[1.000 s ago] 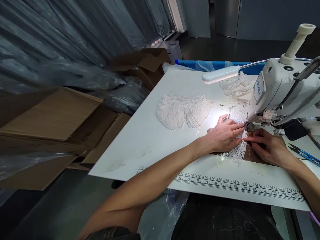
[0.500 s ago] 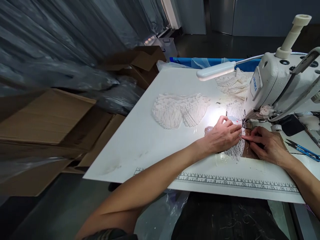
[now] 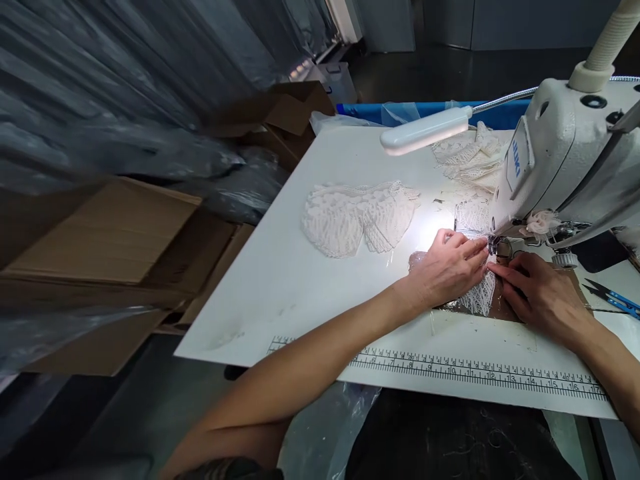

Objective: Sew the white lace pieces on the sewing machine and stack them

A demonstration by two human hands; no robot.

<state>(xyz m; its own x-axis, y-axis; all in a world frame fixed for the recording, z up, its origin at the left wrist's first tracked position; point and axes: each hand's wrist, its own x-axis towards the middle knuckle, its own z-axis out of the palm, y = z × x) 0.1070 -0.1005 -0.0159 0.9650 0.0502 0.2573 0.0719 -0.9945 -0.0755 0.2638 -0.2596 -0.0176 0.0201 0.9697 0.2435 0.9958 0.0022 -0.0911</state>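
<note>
- I've got the white counter (image 3: 280, 280) below.
- Sewing machine (image 3: 555, 147) at right.
- Left hand (image 3: 447, 267): fingers slightly spread, pressing down.
- Right hand (image 3: 545, 293): pinching or apart, I can't tell.
- Lace strip (image 3: 480, 299): under my left fingers, at the presser foot (image 3: 493, 245).

Dim room: shiny grey sheeting (image 3: 150, 67) hangs at left above open cardboard boxes (image 3: 100, 233); dark floor (image 3: 400, 77) runs to grey panels (image 3: 540, 23) beyond a white tabletop (image 3: 260, 280) lit by a slim lamp (image 3: 425, 131).

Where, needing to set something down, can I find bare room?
The tabletop between the lace piece, left forearm and printed ruler is bare. Crowded: by the sewing machine, with left hand, right hand, lace strip and blue snips.
</note>
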